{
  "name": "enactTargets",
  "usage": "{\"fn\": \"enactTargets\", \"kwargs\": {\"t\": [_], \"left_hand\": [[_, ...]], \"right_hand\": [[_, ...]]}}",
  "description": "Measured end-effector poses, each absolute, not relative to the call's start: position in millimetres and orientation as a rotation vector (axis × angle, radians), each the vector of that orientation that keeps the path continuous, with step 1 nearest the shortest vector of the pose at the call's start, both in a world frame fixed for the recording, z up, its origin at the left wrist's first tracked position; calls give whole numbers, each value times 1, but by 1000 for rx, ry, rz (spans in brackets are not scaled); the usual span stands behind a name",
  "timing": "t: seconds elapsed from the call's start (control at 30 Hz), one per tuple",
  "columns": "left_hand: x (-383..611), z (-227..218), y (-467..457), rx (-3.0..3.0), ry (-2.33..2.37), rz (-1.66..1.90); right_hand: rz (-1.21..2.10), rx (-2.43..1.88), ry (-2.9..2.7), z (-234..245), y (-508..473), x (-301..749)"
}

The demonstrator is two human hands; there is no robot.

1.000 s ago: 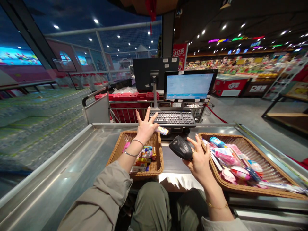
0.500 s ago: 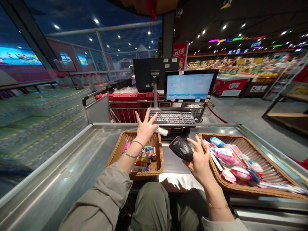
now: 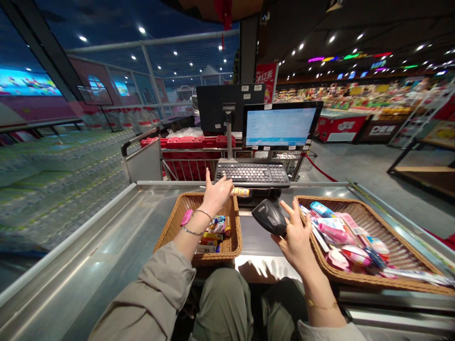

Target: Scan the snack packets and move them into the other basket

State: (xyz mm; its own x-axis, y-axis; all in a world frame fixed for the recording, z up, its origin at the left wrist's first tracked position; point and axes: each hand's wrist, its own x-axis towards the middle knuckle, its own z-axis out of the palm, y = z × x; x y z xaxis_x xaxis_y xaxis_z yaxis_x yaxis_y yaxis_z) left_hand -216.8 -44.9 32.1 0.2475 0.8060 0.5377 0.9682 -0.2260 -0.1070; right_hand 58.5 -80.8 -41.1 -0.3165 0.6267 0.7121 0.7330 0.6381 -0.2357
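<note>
Left hand (image 3: 216, 198) pinches the packet (image 3: 241, 192), one finger cocked up; its long axis points right, sideways. Scanner (image 3: 269, 218) sits lower right, near but apart, gripped by the right hand (image 3: 295, 237), fingers part-lifted.

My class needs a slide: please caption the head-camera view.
Left hand pinching a small packaged item near one wicker basket; right hand holding a black scanner beside another basket.

This is a shop checkout: metal counter (image 3: 113, 232), handheld scanner (image 3: 268, 218), screen (image 3: 280, 124) and keyboard (image 3: 254, 174), with many colourful goods (image 3: 377, 105) on display beyond.
</note>
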Motion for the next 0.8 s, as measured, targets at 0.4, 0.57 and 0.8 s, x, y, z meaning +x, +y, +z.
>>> {"fn": "enactTargets", "kwargs": {"t": [0.4,0.57,0.8], "left_hand": [[-210,24,-53,-2073,-1699,-312],[-201,21,-56,-2052,-1852,-359],[-184,17,-61,-1959,-2227,-700]], "right_hand": [[-128,-1067,-2022,-42,-80,58],[-131,-1057,-2008,-43,-79,58],[-149,-1037,-2004,-43,-80,58]]}}
